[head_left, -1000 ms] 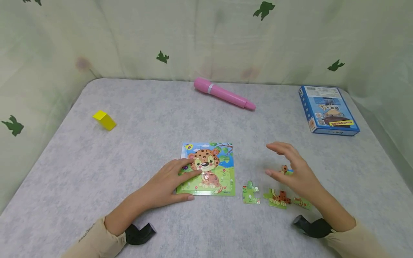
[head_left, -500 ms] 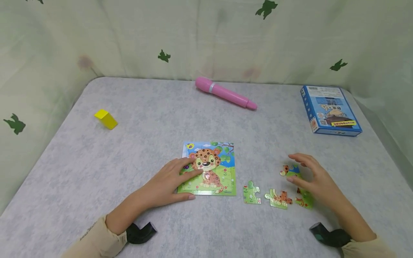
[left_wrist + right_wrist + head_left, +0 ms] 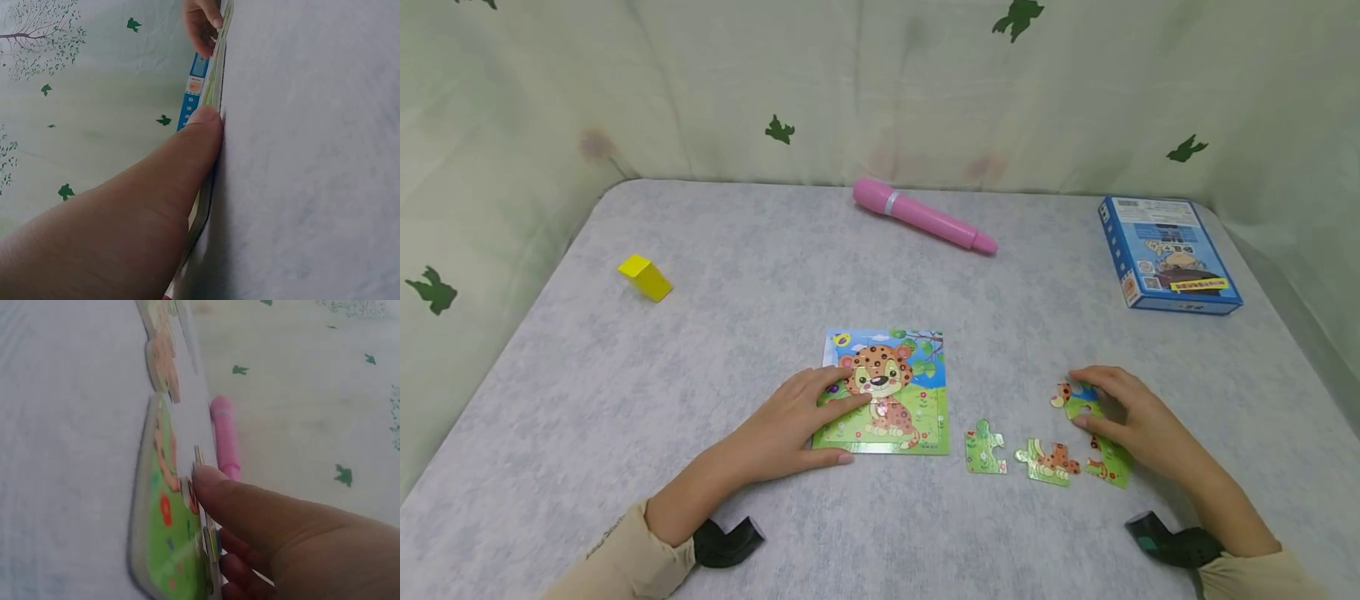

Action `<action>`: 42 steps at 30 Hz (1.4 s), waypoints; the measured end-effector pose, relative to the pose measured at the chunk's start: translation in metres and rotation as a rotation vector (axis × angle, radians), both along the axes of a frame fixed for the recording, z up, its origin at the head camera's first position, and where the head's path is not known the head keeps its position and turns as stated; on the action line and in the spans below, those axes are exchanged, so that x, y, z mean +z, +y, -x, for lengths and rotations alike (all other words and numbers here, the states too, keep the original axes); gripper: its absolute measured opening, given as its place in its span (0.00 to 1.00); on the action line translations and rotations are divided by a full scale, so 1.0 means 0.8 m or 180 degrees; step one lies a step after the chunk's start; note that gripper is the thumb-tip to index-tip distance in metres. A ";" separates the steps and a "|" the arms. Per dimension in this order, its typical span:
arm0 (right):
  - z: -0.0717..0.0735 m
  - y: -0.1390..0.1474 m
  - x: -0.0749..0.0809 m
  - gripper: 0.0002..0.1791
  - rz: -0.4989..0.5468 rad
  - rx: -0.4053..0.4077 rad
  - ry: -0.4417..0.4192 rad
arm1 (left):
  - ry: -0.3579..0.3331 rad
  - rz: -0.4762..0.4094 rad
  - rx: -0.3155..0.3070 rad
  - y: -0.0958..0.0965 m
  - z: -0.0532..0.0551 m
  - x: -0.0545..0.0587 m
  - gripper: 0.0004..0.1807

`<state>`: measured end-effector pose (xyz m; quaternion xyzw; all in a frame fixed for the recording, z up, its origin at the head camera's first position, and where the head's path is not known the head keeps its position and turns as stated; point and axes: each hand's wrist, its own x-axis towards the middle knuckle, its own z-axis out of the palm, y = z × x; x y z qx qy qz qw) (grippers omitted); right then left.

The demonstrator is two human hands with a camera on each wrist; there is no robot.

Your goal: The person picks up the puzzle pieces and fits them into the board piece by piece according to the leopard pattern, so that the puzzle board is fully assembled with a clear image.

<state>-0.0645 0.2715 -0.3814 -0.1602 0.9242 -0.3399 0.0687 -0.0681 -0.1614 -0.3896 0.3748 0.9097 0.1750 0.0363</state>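
A square puzzle (image 3: pixel 925 404) with a cartoon leopard lies flat in the head view. My left hand (image 3: pixel 786 421) rests on its left part, fingers spread, thumb along the front edge; in the left wrist view the thumb (image 3: pixel 178 165) lies against the board's edge. At the right, my right hand (image 3: pixel 1142 421) pinches a blue and green puzzle piece (image 3: pixel 1081 400) between thumb and fingers, low at the table. In the right wrist view the thumb (image 3: pixel 234 497) touches that piece's edge; the fingertips are partly hidden. A green corner piece (image 3: pixel 1108 462) lies just below this hand.
A green piece (image 3: pixel 985 450) and a leopard-body piece (image 3: pixel 1048 462) lie between the puzzle and my right hand. Further back are a pink marker-shaped stick (image 3: pixel 928 218), a yellow block (image 3: pixel 646 277) and a blue box (image 3: pixel 1172 258). A patterned curtain (image 3: pixel 700 92) hangs behind the table.
My right hand has moved right and down onto the blue and green piece, and its thumb and fingers have closed in on it. The left hand stays on the puzzle.
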 end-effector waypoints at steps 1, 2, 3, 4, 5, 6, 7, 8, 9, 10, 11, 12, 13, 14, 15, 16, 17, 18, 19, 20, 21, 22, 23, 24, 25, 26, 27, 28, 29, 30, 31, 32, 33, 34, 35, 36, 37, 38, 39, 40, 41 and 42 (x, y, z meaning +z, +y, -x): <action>0.000 0.000 0.000 0.27 -0.0029 -0.0007 0.0019 | -0.0002 -0.0003 0.0003 0.000 0.000 0.000 0.37; 0.000 0.000 -0.001 0.27 -0.0072 -0.0007 0.0047 | -0.0001 -0.0004 0.0002 0.000 0.000 0.000 0.37; 0.001 -0.001 -0.001 0.27 -0.0103 -0.0002 0.0068 | -0.0002 -0.0005 -0.0001 0.000 0.000 0.000 0.37; 0.001 -0.002 -0.002 0.26 -0.0143 -0.0002 0.0095 | -0.0002 -0.0006 -0.0002 0.000 0.000 0.000 0.37; 0.001 -0.003 -0.002 0.26 -0.0182 -0.0006 0.0127 | -0.0007 -0.0006 -0.0003 0.000 0.000 0.000 0.38; 0.000 -0.004 -0.002 0.26 -0.0215 -0.0014 0.0157 | -0.0013 -0.0005 -0.0003 0.000 0.000 0.001 0.38; 0.000 -0.005 -0.003 0.25 -0.0238 -0.0030 0.0186 | -0.0019 -0.0004 -0.0004 0.000 0.000 0.001 0.38; 0.000 -0.007 -0.003 0.25 -0.0262 -0.0047 0.0216 | -0.0023 -0.0002 -0.0008 0.000 -0.001 0.001 0.38; -0.001 -0.009 -0.003 0.25 -0.0277 -0.0072 0.0238 | -0.0031 0.0000 -0.0008 0.000 -0.001 0.001 0.38; -0.001 -0.010 -0.003 0.25 -0.0304 -0.0104 0.0272 | -0.0037 0.0003 -0.0006 0.000 -0.001 0.001 0.38; -0.002 -0.012 -0.003 0.24 -0.0319 -0.0134 0.0293 | -0.0041 0.0004 -0.0009 0.000 -0.001 0.002 0.38; -0.002 -0.013 -0.003 0.24 -0.0328 -0.0162 0.0310 | -0.0044 0.0007 -0.0011 0.000 0.000 0.002 0.38; -0.002 -0.015 -0.003 0.24 -0.0334 -0.0185 0.0334 | -0.0044 0.0010 -0.0013 0.000 0.000 0.002 0.38; -0.003 -0.016 -0.002 0.24 -0.0340 -0.0202 0.0361 | -0.0044 0.0013 -0.0014 0.000 0.000 0.002 0.38; -0.003 -0.018 -0.001 0.24 -0.0336 -0.0209 0.0395 | -0.0045 0.0015 -0.0011 0.001 0.000 0.002 0.38; -0.003 -0.020 0.000 0.24 -0.0329 -0.0214 0.0435 | -0.0044 0.0014 -0.0010 0.001 -0.001 0.002 0.38; -0.003 -0.022 0.002 0.24 -0.0313 -0.0211 0.0479 | -0.0040 0.0011 -0.0006 0.001 -0.001 0.002 0.38; -0.004 -0.025 0.004 0.24 -0.0292 -0.0205 0.0527 | -0.0040 0.0004 0.0005 0.002 -0.001 0.002 0.38; -0.004 -0.028 0.008 0.23 -0.0266 -0.0196 0.0579 | -0.0029 -0.0002 0.0021 0.002 -0.001 0.003 0.38; -0.005 -0.032 0.011 0.23 -0.0234 -0.0179 0.0645 | -0.0019 -0.0010 0.0039 0.003 -0.002 0.003 0.37; -0.005 -0.036 0.015 0.23 -0.0181 -0.0150 0.0714 | -0.0003 -0.0020 0.0057 0.004 -0.002 0.003 0.37; -0.005 -0.041 0.019 0.24 -0.0129 -0.0121 0.0774 | 0.0012 -0.0032 0.0078 0.005 -0.003 0.004 0.37; -0.005 -0.046 0.023 0.24 -0.0073 -0.0076 0.0850 | 0.0032 -0.0042 0.0100 0.006 -0.003 0.004 0.36; -0.005 -0.051 0.027 0.25 -0.0028 -0.0031 0.0922 | 0.0054 -0.0047 0.0121 0.008 -0.004 0.004 0.36; -0.005 -0.057 0.029 0.25 0.0035 0.0036 0.1009 | 0.0082 -0.0047 0.0138 0.009 -0.004 0.005 0.35; -0.004 -0.063 0.032 0.26 0.0089 0.0116 0.1097 | 0.0112 -0.0045 0.0151 0.011 -0.005 0.005 0.35; -0.003 -0.070 0.034 0.26 0.0142 0.0191 0.1163 | 0.0138 -0.0044 0.0160 0.013 -0.005 0.006 0.34; -0.002 -0.078 0.037 0.27 0.0187 0.0260 0.1204 | 0.0159 -0.0047 0.0167 0.014 -0.005 0.007 0.33; -0.002 -0.085 0.039 0.27 0.0233 0.0319 0.1230 | 0.0186 -0.0050 0.0165 0.016 -0.005 0.007 0.33; -0.001 -0.092 0.040 0.27 0.0278 0.0381 0.1236 | 0.0212 -0.0059 0.0160 0.018 -0.005 0.008 0.32; 0.001 -0.100 0.041 0.27 0.0334 0.0440 0.1222 | 0.0228 -0.0078 0.0148 0.019 -0.005 0.008 0.32; 0.002 -0.108 0.043 0.26 0.0369 0.0480 0.1185 | 0.0224 -0.0095 0.0128 0.021 -0.005 0.009 0.32; 0.003 -0.116 0.043 0.26 0.0414 0.0510 0.1126 | 0.0202 -0.0112 0.0107 0.023 -0.004 0.010 0.32; 0.004 -0.123 0.042 0.25 0.0450 0.0546 0.1071 | 0.0168 -0.0128 0.0087 0.024 -0.004 0.011 0.32; 0.006 -0.131 0.040 0.25 0.0469 0.0575 0.1029 | 0.0139 -0.0129 0.0064 0.026 -0.003 0.011 0.33; 0.007 -0.139 0.039 0.25 0.0495 0.0607 0.0981 | 0.0103 -0.0125 0.0046 0.028 -0.003 0.012 0.33; 0.009 -0.146 0.037 0.25 0.0521 0.0625 0.0923 | 0.0068 -0.0111 0.0031 0.029 -0.003 0.013 0.33; 0.011 -0.153 0.035 0.25 0.0536 0.0647 0.0867 | 0.0045 -0.0085 0.0021 0.031 -0.002 0.014 0.33; 0.013 -0.160 0.032 0.25 0.0545 0.0664 0.0809 | 0.0040 -0.0055 0.0014 0.032 -0.002 0.015 0.33; 0.015 -0.166 0.029 0.25 0.0534 0.0681 0.0769 | 0.0051 -0.0028 0.0003 0.033 -0.001 0.016 0.32; 0.017 -0.171 0.026 0.25 0.0522 0.0686 0.0706 | 0.0079 0.0005 -0.0005 0.034 0.000 0.016 0.31; 0.019 -0.176 0.022 0.25 0.0507 0.0686 0.0643 | 0.0114 0.0027 -0.0020 0.035 0.000 0.017 0.31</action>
